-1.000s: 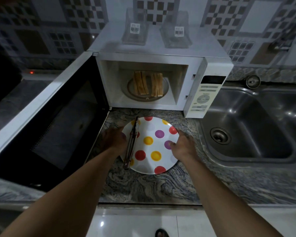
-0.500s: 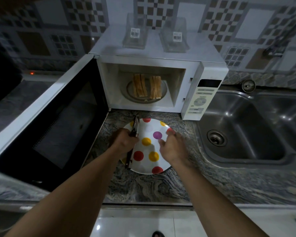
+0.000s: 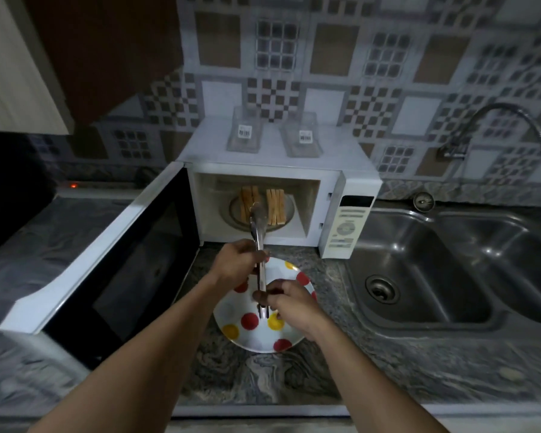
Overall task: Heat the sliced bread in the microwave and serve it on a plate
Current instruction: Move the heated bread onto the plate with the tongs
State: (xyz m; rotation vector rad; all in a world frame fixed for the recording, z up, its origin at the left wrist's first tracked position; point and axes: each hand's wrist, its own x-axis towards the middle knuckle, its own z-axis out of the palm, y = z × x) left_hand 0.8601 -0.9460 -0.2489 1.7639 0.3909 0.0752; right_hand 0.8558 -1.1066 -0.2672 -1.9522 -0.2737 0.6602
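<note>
Left hand [image 3: 236, 267] curls round the middle of the tongs [image 3: 258, 235]. Right hand [image 3: 291, 303] pinches their rear end, its fingers partly hiding that end. The tongs are held above the spotted plate [image 3: 258, 340], which lies on the stone counter [image 3: 263, 379], much of it covered by both hands. Bread slices [image 3: 275, 209] stand in two stacks on the turntable inside the open microwave [image 3: 353, 189]. The tong tips overlap the left stack; contact cannot be judged. In the dim light the spacing of the tong arms is unclear.
</note>
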